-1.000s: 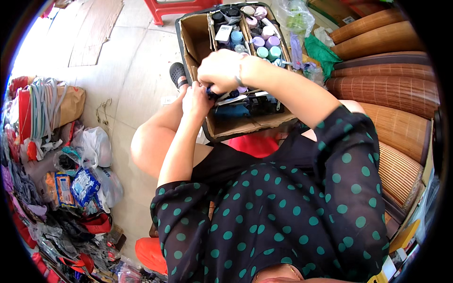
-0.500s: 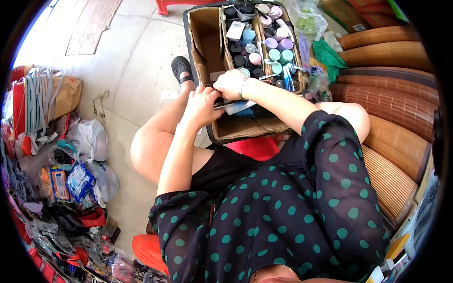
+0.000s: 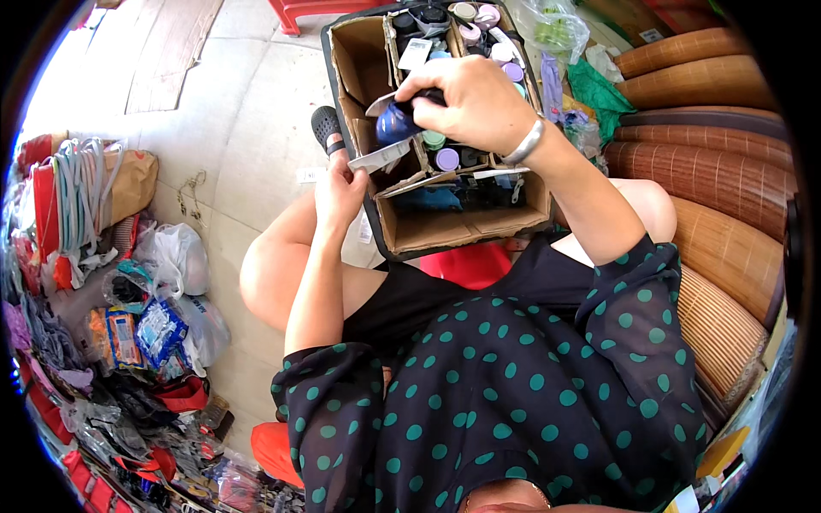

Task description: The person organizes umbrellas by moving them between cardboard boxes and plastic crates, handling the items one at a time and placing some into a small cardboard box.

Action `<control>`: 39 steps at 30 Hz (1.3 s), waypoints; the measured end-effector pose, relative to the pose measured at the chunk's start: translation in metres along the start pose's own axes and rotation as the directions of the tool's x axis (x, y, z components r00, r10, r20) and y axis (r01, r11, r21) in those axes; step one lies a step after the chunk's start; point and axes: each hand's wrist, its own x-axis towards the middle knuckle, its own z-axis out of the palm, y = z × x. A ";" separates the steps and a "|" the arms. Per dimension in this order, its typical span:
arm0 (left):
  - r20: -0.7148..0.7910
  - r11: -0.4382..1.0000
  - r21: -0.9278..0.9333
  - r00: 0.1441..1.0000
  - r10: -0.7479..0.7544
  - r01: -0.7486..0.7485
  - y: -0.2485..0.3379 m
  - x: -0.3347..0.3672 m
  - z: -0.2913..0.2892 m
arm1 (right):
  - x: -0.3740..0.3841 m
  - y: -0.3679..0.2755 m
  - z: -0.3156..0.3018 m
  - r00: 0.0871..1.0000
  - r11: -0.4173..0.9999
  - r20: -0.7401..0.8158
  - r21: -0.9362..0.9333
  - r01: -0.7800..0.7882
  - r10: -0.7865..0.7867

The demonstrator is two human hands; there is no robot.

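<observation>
My right hand, over the middle of the divided cardboard box, grips a glossy dark blue bottle by its black top end. A thin pale strip sticks out beside the bottle near my fingers. Just below, my left hand pinches a flat white card at the box's left edge. Several capped bottles stand upright in the compartments under my right hand, among them one with a purple lid. My right hand and forearm hide part of these bottles.
Rolled bamboo mats line the right side. A red stool stands beyond the box. On the left floor lie plastic bags, hangers and packaged goods. A green bag sits beside the box's right edge.
My hands were together at the box's left compartment. Now my right hand has lifted up and away with the blue bottle, while my left hand has dropped slightly and holds the white card.
</observation>
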 end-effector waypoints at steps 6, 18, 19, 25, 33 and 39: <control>0.112 0.772 0.582 0.966 0.234 -0.254 0.027 -0.019 0.002 | -0.003 -0.001 -0.010 0.992 0.997 -0.121 0.069 0.037 -0.028; 0.447 0.332 0.764 0.824 0.348 -0.554 0.035 0.005 0.030 | 0.032 -0.009 0.074 0.858 0.963 0.491 -0.269 -0.016 0.152; 0.444 0.333 0.766 0.827 0.346 -0.550 0.036 0.001 0.020 | 0.033 0.003 0.088 0.803 0.959 0.557 -0.274 -0.063 0.212; 0.119 0.670 0.530 0.827 0.549 -0.520 0.039 -0.004 0.006 | -0.006 0.053 0.143 0.704 0.938 0.641 -0.328 -0.108 0.305; 0.008 0.775 0.345 0.827 0.562 -0.530 0.022 0.017 0.002 | -0.010 0.052 0.114 0.733 0.974 0.653 -0.220 -0.055 0.189; 0.124 0.594 0.593 0.791 0.599 -0.543 0.031 0.010 0.015 | -0.034 0.058 0.151 0.921 0.770 0.333 -0.635 0.060 0.203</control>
